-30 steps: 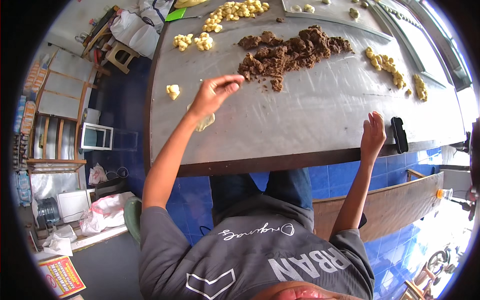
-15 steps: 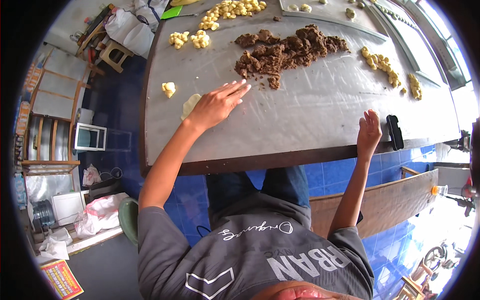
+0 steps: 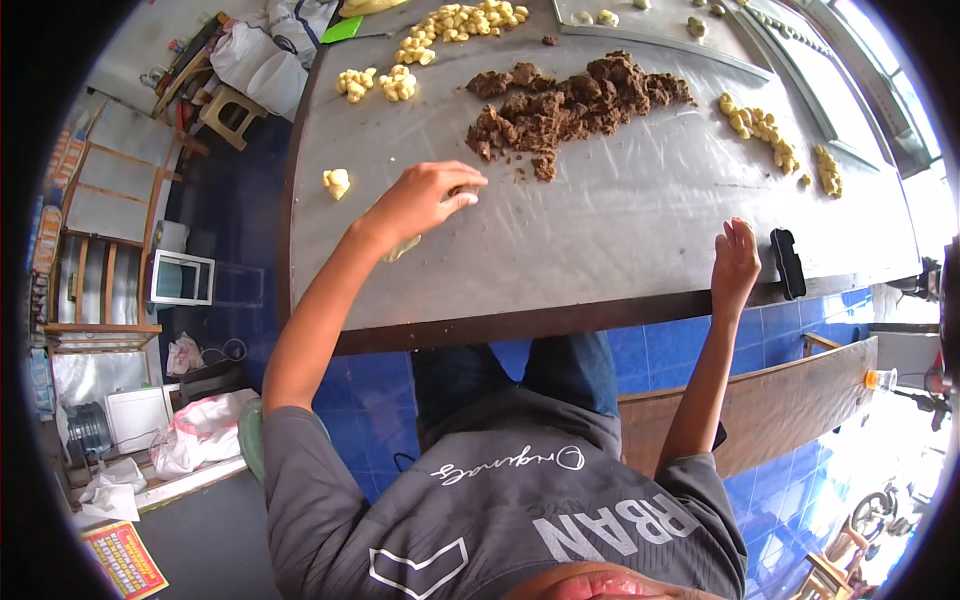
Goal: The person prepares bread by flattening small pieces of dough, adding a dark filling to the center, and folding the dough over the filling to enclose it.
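My left hand (image 3: 435, 192) hangs over the steel table (image 3: 600, 250), fingers curled toward the thumb; whatever is between them is unclear. Beneath it a pale dough disc (image 3: 400, 250) is partly hidden. A small pale dough cluster (image 3: 336, 183) lies to its left, and a long crumbly brown mound (image 3: 575, 115) lies beyond it. My right hand (image 3: 736, 258) is at the table's front right, fingers bent together, contents unclear, beside a black elongated object (image 3: 787, 262).
Pale dough pieces lie in groups at the back (image 3: 460, 22), back left (image 3: 398, 83) and right (image 3: 760, 130). A metal tray (image 3: 660, 55) with small rounds is at the back right. A wooden bench (image 3: 760, 410) stands below; stools, sacks and shelves are left.
My left hand first lowered and opened its fingers toward the brown mound, then drew slightly left and curled them again, lower than a second ago. My right hand has barely moved.
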